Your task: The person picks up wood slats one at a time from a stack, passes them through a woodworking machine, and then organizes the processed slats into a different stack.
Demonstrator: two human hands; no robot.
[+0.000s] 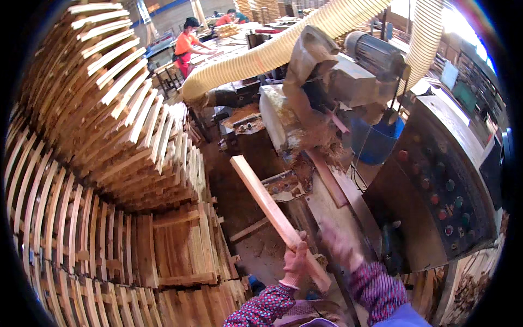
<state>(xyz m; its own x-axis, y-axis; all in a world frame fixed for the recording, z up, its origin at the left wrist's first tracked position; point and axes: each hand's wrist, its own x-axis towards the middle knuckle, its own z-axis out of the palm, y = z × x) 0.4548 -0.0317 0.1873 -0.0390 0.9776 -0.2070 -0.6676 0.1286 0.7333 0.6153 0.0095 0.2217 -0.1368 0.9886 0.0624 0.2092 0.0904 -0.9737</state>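
One wooden slat [275, 215] held at a woodworking machine [348, 180]; two hands in view.

Count: one slat in hand, one loose slat [248, 230] lying on the sawdust-covered floor, two ribbed extraction hoses [272, 52] overhead, one blue bucket [376, 139], one control panel [441, 201] with several round buttons. Stacked slats [103, 163] fill the left side, too many to count. The room is a workshop; other people in orange tops [185, 46] work at benches far behind. The left hand [296, 261] is clamped around the slat's lower part, the slat angling up and leftwards beside the machine bed. The right hand [338, 245] is raised over the bed and motion-blurred; its grip cannot be determined.
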